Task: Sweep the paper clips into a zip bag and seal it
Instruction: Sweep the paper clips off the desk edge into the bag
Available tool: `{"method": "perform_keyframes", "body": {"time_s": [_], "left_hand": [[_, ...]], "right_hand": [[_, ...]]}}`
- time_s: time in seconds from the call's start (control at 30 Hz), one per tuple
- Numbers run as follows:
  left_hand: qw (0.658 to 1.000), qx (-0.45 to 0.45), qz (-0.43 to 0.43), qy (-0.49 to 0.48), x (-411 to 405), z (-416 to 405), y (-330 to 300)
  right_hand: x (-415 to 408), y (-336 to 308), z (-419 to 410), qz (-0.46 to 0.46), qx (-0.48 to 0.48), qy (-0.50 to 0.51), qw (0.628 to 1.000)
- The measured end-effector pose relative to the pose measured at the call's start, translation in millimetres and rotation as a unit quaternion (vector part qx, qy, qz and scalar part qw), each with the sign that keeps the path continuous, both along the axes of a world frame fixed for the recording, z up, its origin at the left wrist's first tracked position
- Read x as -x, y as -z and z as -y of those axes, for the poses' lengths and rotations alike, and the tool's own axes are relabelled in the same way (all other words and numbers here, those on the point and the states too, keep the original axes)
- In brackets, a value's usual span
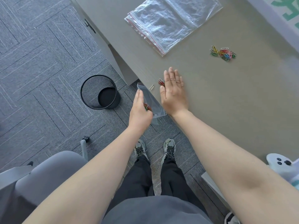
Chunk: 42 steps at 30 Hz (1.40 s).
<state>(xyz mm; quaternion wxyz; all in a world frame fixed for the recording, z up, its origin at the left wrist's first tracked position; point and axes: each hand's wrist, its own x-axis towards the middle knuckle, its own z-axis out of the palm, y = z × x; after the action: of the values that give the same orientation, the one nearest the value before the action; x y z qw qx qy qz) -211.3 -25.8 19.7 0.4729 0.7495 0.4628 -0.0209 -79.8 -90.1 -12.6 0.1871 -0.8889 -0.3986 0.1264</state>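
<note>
Right now a small cluster of paper clips (161,82) lies at the very lip of the bench (210,97), tucked against the thumb side of the right hand (173,91), with one pale clip (151,87) lying apart, just beside the mouth of the zip bag (149,101). That bag is clear and thin; it hangs below the bench edge, its open top held up against the rim, and a few coloured clips (147,107) already show through it low down. The left hand (140,109) grips the bag at the side, fingers curled round the film. The right hand is spread flat, fingers straight and together, palm down on the bench surface, placed as a blade behind the cluster.

To do this sweep well, I judge the bag mouth must stay wide and tight under the rim, so nothing slips between film and bench. The flat hand should push slowly toward the edge, gathering the stray pale clip too, since light wire clips skate and scatter easily.

Further up the bench a second heap of mixed-colour clips (223,53) waits, well apart from the hands. Beyond it lies a stack of spare bags (171,21) with red seal lines. On the floor beneath stands a black mesh bin (100,92).
</note>
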Motion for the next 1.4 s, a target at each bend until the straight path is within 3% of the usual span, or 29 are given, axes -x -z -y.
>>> {"method": "perform_keyframes", "body": {"time_s": [0.63,0.8,0.93,1.03,1.13,1.4], "left_hand": [[1.000,-0.014,0.015,0.008,3,-15,10],[0.998,-0.018,0.052,0.006,7,-17,12],[0.999,-0.013,0.041,0.000,8,-18,11],[1.000,-0.009,0.026,-0.004,7,-18,7],[1.000,-0.008,0.022,-0.006,8,-18,4],[1.000,-0.004,0.017,-0.004,0,-11,0]], "right_hand": [[24,1,-19,-0.032,-0.052,-0.155,0.986],[44,-4,-28,-0.150,-0.121,-0.137,0.972],[55,-14,-27,-0.309,-0.210,-0.047,0.926],[52,-20,-25,-0.347,-0.272,0.037,0.897],[36,-26,-17,-0.308,-0.284,0.102,0.902],[-49,-24,21,-0.108,-0.192,0.225,0.949]]}}
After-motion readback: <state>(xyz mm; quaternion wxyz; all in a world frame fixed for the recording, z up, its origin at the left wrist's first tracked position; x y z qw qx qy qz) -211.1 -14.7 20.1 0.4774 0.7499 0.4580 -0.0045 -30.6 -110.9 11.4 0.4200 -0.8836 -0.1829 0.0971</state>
